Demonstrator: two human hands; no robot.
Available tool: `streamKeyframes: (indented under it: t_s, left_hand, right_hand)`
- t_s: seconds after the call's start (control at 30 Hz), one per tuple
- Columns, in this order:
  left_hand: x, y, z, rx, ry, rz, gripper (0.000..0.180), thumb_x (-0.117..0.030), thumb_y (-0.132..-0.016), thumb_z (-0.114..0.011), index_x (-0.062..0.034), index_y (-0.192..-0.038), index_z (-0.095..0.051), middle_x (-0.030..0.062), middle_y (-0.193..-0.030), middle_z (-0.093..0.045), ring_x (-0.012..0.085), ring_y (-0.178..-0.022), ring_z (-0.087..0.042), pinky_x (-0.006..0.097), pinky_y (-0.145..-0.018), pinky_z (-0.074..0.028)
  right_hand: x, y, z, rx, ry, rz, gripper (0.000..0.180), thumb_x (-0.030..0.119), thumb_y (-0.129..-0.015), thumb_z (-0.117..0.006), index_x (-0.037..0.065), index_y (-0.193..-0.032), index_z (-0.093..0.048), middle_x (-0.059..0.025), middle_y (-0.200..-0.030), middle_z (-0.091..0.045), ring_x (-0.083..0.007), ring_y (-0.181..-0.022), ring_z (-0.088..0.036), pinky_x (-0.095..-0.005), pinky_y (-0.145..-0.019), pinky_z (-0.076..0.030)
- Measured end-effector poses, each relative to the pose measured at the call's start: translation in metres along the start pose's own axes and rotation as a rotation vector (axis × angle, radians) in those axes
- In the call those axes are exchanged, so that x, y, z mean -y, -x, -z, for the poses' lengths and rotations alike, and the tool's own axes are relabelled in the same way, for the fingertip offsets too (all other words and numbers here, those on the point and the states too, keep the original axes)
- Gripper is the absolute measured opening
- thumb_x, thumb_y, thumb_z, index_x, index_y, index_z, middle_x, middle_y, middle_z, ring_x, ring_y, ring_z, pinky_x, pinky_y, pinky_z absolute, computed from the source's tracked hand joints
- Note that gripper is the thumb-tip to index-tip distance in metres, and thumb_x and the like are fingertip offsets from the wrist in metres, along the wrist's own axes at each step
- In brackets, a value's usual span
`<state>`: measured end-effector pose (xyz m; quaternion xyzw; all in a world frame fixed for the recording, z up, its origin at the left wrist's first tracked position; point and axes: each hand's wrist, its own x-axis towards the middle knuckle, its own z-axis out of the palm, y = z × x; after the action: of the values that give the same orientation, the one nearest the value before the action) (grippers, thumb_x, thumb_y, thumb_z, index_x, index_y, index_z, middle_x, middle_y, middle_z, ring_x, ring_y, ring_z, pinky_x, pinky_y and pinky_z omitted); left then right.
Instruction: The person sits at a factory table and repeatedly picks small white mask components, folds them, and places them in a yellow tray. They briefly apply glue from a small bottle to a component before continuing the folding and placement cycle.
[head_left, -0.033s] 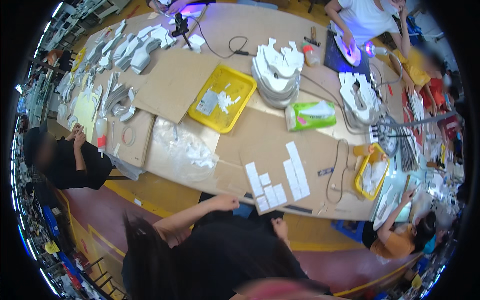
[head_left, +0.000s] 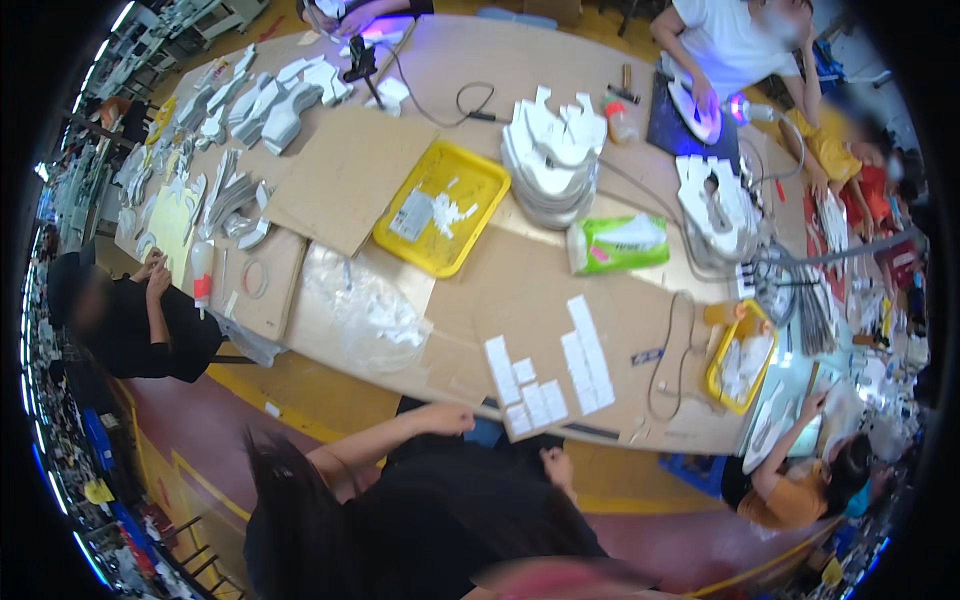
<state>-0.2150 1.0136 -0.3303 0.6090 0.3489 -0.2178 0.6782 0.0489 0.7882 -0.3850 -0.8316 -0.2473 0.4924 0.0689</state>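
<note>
left hand (head_left: 446, 417): loosely curled on tabletop (head_left: 520, 300) edge, grasping nothing
right hand (head_left: 556, 466): released, just below white strips (head_left: 545, 375)
green packet (head_left: 618, 243): well beyond both hands

The worktop (head_left: 520, 300) is covered by cardboard sheets (head_left: 345, 180); a yellow tray (head_left: 440, 205), stacked white cut-outs (head_left: 553, 150), white strips (head_left: 585, 355) and a green packet (head_left: 618, 243) are carried.

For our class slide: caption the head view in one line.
Shared worktable: white strips, yellow tray, a worker's hand at the near edge.
</note>
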Motion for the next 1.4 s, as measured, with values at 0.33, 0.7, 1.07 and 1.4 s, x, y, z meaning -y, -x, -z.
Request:
streamKeyframes:
  t_s: [0.33, 0.7, 1.07, 1.4]
  left_hand:
    - [-0.022, -0.043, -0.025, 0.208, -0.349, 0.036, 0.037, -0.031, -0.095, -0.049, -0.0038, -0.114, -0.065, 0.0159, -0.11, -0.067, 0.0284, -0.104, -0.062, 0.039, -0.09, -0.046]
    - [0.024, -0.037, -0.026, 0.595, -0.156, -0.073, 0.047, -0.026, -0.103, -0.04, 0.0067, -0.136, -0.045, 0.0212, -0.143, -0.045, 0.027, -0.131, -0.044, 0.039, -0.11, -0.033]
    - [0.117, -0.066, -0.062, 0.339, 0.274, 0.013, 0.041, -0.022, -0.102, -0.042, 0.0078, -0.128, -0.051, 0.0252, -0.132, -0.053, 0.0317, -0.124, -0.051, 0.04, -0.105, -0.039]
    - [0.041, -0.028, -0.041, 0.173, -0.347, -0.131, 0.04, -0.022, -0.098, -0.046, 0.0047, -0.126, -0.054, 0.0255, -0.128, -0.055, 0.0349, -0.118, -0.054, 0.041, -0.1, -0.043]
  right_hand:
    - [-0.107, -0.098, 0.013, -0.051, -0.246, 0.035, 0.03, 0.034, -0.09, -0.061, 0.006, -0.098, -0.063, -0.0144, -0.076, -0.067, -0.036, -0.067, -0.064, -0.0471, -0.066, -0.051]
    - [-0.019, -0.238, -0.008, 0.002, 0.396, 0.43, 0.031, 0.032, -0.09, -0.061, 0.009, -0.111, -0.064, -0.0149, -0.087, -0.068, -0.0376, -0.079, -0.065, -0.0493, -0.075, -0.052]
    - [0.05, -0.315, -0.045, -0.025, 0.621, 0.54, 0.032, 0.032, -0.089, -0.061, 0.009, -0.112, -0.064, -0.0156, -0.091, -0.068, -0.0379, -0.083, -0.065, -0.0499, -0.078, -0.05]
    - [0.032, -0.287, -0.047, -0.034, 0.683, 0.668, 0.033, 0.031, -0.089, -0.061, 0.01, -0.114, -0.064, -0.0163, -0.094, -0.068, -0.0382, -0.087, -0.064, -0.0505, -0.081, -0.049]
